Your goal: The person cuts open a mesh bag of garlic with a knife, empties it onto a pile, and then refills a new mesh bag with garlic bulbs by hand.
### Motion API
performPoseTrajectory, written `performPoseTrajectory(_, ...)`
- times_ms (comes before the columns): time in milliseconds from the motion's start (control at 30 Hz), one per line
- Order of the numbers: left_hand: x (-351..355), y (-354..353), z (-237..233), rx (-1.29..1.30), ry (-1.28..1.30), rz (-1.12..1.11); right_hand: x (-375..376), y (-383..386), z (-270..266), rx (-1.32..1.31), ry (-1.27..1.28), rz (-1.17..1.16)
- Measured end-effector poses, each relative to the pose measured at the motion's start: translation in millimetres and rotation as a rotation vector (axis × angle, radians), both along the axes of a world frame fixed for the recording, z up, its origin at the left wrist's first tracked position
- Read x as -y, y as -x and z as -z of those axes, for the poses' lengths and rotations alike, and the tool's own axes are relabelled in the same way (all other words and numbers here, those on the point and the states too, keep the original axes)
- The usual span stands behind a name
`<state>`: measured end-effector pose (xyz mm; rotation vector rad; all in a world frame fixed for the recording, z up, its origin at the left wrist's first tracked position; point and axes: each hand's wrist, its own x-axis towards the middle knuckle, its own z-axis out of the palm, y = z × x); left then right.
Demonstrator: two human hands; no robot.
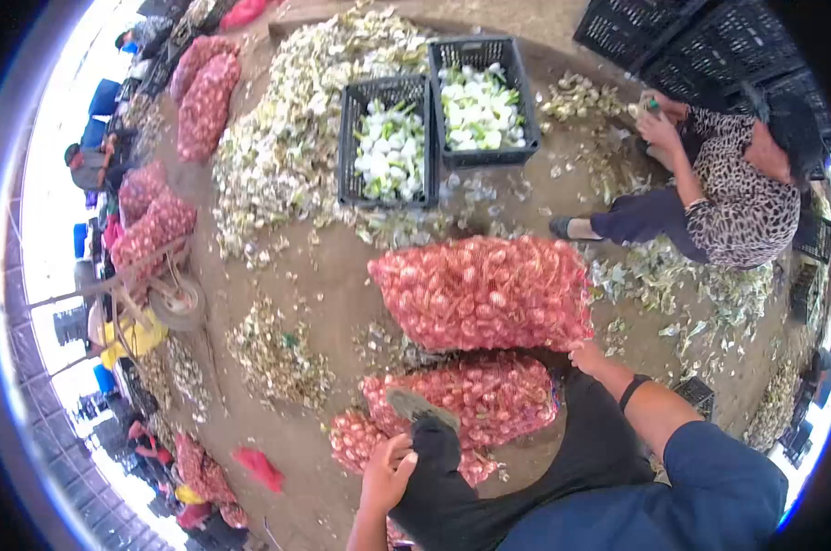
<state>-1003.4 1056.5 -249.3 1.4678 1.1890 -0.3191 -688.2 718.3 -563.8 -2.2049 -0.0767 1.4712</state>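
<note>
Mesh sack of bulbs [484,292] has its corner gripped by the right hand [584,356], the left hand [390,470] empty, half-open beside the knee [434,450].

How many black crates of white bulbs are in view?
2, beyond the red mesh sack at the right hand: the left crate, by peelings, and the right crate beside it. Others may be hidden.

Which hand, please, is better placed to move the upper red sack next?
Likely the right hand: it is at a corner of the upper red sack; the left hand is by the left leg.
</note>
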Motion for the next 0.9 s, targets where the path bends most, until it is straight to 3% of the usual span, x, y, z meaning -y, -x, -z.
performPoseTrajectory(67, -22, 5, -14, 0.014, -0.064, -0.047, -20, -7, -36, -0.079, -0.054, 0.234)
performPoseTrajectory(200, -82, 1, -22, 0.046, -0.040, -0.015, -24, -21, -69, 0.250, 0.028, 0.048)
performPoseTrajectory(233, -105, 29, 19, 0.164, 0.058, -0.071, -17, -22, -83, 0.327, 0.043, 0.011)
performPoseTrajectory(267, -137, 28, 42, 0.170, 0.109, -0.048, 53, 1, -20, 0.317, 0.151, 0.114)
performPoseTrajectory(300, -171, 22, 62, 0.170, 0.167, -0.018, 107, 17, -48, 0.344, 0.170, 0.161)
performPoseTrajectory(367, -258, -15, 103, 0.137, 0.088, 0.222, 114, 98, -100, 0.339, 0.143, 0.509)
performPoseTrajectory(400, -288, -38, 122, 0.087, -0.001, 0.372, 138, 137, -122, 0.354, 0.645, -0.219)
performPoseTrajectory(467, -331, -68, 147, 0.128, 0.107, 0.255, 114, 229, -186, 0.318, 0.958, -0.603)
performPoseTrajectory(500, -348, -86, 147, 0.123, 0.122, 0.260, 109, 261, -188, 0.305, 0.970, -0.603)
performPoseTrajectory(567, -365, -92, 138, 0.256, 0.181, 0.334, 86, 335, -214, 0.062, 0.623, -0.044)
performPoseTrajectory(600, -371, -91, 140, 0.254, 0.191, 0.357, 83, 339, -219, 0.053, 0.631, -0.021)
performPoseTrajectory(667, -379, -89, 150, 0.200, 0.297, 0.480, -28, 316, -230, 0.517, 0.441, -0.654)
performPoseTrajectory(733, -391, -88, 145, 0.155, 0.270, 0.627, -119, 294, -229, 0.163, 0.405, 0.832)
performPoseTrajectory(800, -399, -87, 142, 0.100, 0.240, 0.794, -208, 259, -244, 0.224, 0.273, 1.001)
performPoseTrajectory(900, -419, -86, 131, 0.135, 0.148, 0.973, -252, 271, -214, 0.290, 0.203, 0.959)
